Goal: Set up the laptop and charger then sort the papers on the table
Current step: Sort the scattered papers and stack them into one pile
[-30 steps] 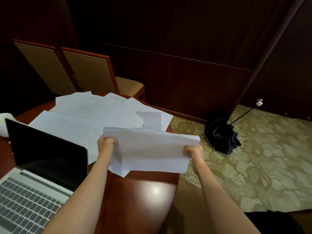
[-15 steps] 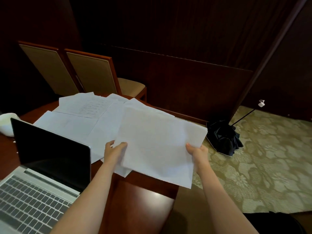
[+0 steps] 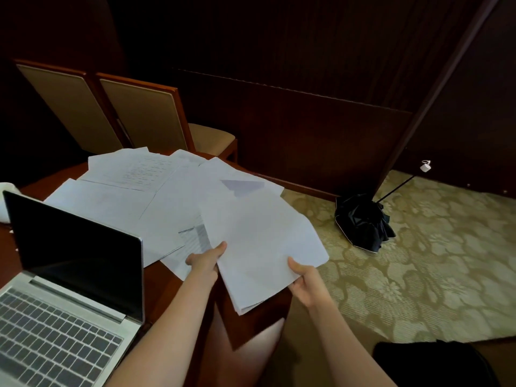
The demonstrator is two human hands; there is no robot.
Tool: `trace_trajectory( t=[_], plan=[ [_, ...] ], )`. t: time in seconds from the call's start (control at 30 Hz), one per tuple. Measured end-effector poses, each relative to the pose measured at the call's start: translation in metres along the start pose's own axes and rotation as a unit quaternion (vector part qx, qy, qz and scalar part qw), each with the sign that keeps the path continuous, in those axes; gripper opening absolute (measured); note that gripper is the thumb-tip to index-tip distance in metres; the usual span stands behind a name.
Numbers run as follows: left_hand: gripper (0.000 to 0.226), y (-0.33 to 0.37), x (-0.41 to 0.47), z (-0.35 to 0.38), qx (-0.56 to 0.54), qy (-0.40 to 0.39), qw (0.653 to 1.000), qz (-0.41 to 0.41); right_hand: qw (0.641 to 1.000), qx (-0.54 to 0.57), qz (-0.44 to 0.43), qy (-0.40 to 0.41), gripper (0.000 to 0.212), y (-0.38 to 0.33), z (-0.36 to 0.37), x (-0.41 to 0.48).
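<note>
A stack of white papers (image 3: 262, 244) lies tilted over the table's right edge. My left hand (image 3: 205, 259) holds its left edge, thumb on top. My right hand (image 3: 305, 280) grips its lower right corner. More loose sheets (image 3: 139, 191) are spread across the dark wooden table (image 3: 167, 289) behind, one printed sheet (image 3: 195, 241) peeking out by my left hand. An open silver laptop (image 3: 69, 275) with a black screen stands at the left. No charger is in view.
Two wooden chairs with tan cushions (image 3: 145, 115) stand behind the table. A folded black umbrella (image 3: 363, 222) lies on the patterned carpet at the right. A white object (image 3: 5, 202) sits at the table's far left edge.
The stack was held upright on its edge a second ago. It has been tipped forward and lowered flat toward the table. Both hands slid to its near edge.
</note>
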State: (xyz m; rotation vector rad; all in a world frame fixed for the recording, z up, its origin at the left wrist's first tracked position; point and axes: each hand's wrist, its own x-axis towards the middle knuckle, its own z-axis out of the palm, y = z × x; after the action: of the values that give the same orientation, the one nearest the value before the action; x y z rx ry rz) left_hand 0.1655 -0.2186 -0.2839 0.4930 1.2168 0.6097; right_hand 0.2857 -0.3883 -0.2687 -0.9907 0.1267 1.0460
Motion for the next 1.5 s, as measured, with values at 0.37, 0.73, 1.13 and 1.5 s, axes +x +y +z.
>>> trace_trajectory(
  t=[0.37, 0.73, 1.13, 1.5],
  plan=[
    [0.043, -0.005, 0.003, -0.021, 0.335, 0.058, 0.94, 0.032, 0.974, -0.146, 0.066, 0.157, 0.021, 0.017, -0.052, -0.002],
    [0.039, -0.009, 0.0, -0.047, 0.356, 0.042, 0.932, 0.045, 0.845, -0.491, 0.212, 0.003, 0.031, 0.007, -0.022, 0.005],
    [0.033, 0.029, -0.05, -0.023, 0.277, -0.104, 0.9, 0.319, 0.931, -0.303, -0.2, 0.041, 0.023, -0.009, 0.025, 0.025],
    [0.044, 0.075, -0.077, -0.009, 0.192, -0.177, 0.87, 0.419, 0.914, -0.301, -0.273, -0.01, 0.03, -0.043, 0.052, 0.01]
  ],
)
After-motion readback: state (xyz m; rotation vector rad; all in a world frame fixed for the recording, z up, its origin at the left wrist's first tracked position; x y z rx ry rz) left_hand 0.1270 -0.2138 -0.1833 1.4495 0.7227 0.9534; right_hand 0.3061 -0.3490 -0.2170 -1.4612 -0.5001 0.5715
